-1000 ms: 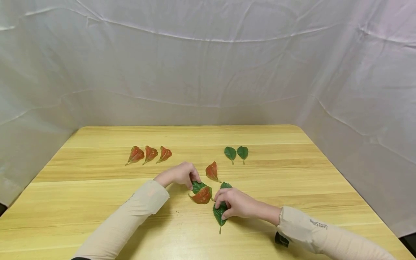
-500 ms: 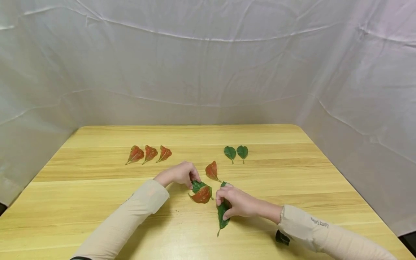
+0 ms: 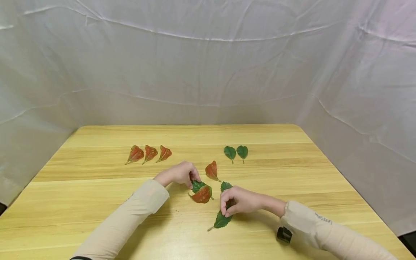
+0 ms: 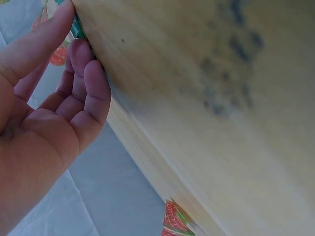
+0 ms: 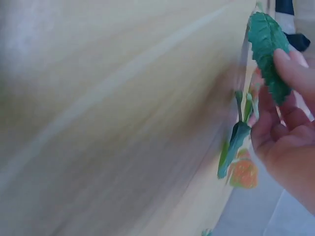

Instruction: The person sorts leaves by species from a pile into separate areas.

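Observation:
My right hand (image 3: 242,200) pinches a green leaf (image 3: 221,220) between thumb and fingers. Its stem points to the lower left, and the right wrist view shows the leaf (image 5: 268,51) raised off the table. Behind that hand, another green leaf (image 3: 225,186) lies partly covered. My left hand (image 3: 181,174) pinches the edge of a green leaf (image 3: 197,185), which a red leaf (image 3: 202,195) partly overlaps. In the left wrist view, only a sliver of green leaf (image 4: 77,27) shows beyond the thumb. One more red leaf (image 3: 212,170) lies between and beyond the hands.
On the wooden table (image 3: 97,216), a row of red leaves (image 3: 150,154) lies at the back left. Two green leaves (image 3: 230,152) lie side by side at the back right. Pale cloth (image 3: 201,65) hangs behind and along both sides.
My right hand has shifted slightly right with the green leaf, whose stem has swung to the left. The other green leaf beyond it shows more than half a second ago. My left hand stays put.

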`<state>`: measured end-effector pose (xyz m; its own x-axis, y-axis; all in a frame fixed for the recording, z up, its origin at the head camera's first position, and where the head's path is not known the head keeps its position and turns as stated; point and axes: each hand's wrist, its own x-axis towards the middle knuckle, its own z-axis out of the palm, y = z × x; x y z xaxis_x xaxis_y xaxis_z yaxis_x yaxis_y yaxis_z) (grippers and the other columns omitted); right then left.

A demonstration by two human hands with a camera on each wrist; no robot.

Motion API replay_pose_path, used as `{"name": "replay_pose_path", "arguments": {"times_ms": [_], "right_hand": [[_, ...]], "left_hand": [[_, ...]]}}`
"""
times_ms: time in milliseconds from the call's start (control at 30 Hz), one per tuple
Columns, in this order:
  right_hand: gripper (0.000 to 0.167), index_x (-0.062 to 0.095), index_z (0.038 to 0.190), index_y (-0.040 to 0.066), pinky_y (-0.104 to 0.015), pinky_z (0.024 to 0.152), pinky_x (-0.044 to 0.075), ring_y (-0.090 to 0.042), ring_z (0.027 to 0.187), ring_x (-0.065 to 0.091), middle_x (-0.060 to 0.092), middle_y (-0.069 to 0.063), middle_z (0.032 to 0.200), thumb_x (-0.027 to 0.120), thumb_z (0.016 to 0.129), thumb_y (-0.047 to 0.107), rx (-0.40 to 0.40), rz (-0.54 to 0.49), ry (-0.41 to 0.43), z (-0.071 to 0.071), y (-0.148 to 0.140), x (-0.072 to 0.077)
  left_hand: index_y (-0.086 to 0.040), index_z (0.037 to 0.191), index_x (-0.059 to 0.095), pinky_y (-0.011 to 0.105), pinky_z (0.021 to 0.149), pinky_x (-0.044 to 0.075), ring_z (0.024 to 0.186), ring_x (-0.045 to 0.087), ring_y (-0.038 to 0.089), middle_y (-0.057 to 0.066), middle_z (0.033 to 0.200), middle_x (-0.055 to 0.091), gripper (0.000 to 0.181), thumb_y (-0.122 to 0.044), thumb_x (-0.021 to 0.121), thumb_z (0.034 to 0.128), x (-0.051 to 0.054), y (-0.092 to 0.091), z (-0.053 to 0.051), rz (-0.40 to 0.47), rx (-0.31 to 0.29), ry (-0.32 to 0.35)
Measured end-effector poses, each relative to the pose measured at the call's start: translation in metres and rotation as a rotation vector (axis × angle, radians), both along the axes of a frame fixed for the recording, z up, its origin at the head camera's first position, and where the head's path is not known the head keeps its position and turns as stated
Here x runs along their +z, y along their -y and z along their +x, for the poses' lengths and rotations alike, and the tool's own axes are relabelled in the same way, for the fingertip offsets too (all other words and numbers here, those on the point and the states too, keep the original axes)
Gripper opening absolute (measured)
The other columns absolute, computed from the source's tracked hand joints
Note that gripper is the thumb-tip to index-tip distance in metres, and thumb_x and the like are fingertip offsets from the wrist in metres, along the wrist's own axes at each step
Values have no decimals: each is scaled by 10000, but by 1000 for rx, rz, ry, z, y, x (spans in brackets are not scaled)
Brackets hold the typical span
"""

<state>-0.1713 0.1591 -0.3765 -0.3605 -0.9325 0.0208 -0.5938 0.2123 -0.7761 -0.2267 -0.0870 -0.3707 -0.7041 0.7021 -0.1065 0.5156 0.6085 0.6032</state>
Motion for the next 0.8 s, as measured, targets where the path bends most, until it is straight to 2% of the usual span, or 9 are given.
{"name": "replay_pose_path", "arguments": {"times_ms": [100,200,300,400,600,800], "right_hand": [[26,622,808,-5,-255,680,487,-31,776,501,572,-66,811,626,795,-27,12,-79,139,-4,-4,0],[60,606,841,-29,-294,638,505,-65,757,520,555,-110,838,583,810,-76,2,-121,203,-7,-8,1],[78,584,899,-42,-367,555,516,-111,670,577,569,-109,877,553,835,-74,-68,-108,285,-8,-12,2],[112,549,954,-66,-405,494,503,-157,557,590,556,-104,938,554,842,-56,-172,-90,352,-10,-13,2],[187,522,944,-97,-389,503,504,-141,519,556,506,-136,944,621,788,-64,-333,-142,344,-15,-16,1],[136,564,850,-105,-370,557,515,-128,546,587,567,-147,907,654,760,-56,-436,-170,334,-18,-19,-1]], "left_hand": [[-12,854,706,174,551,422,615,469,62,13,724,632,255,81,751,621,1,0,0,1,-2,0],[-15,849,707,174,546,418,612,463,63,10,717,628,251,81,752,621,1,0,0,1,-1,0],[-16,848,707,176,543,417,613,461,67,7,716,623,250,84,750,623,0,0,0,1,5,7],[-14,849,705,179,545,422,620,468,75,5,722,622,253,93,746,623,0,0,0,4,12,16],[-11,851,704,183,555,433,632,487,83,14,736,629,254,94,745,623,0,0,0,6,15,19],[-12,848,707,175,553,427,626,481,77,17,728,629,245,80,751,626,0,0,-1,1,1,0]]}}
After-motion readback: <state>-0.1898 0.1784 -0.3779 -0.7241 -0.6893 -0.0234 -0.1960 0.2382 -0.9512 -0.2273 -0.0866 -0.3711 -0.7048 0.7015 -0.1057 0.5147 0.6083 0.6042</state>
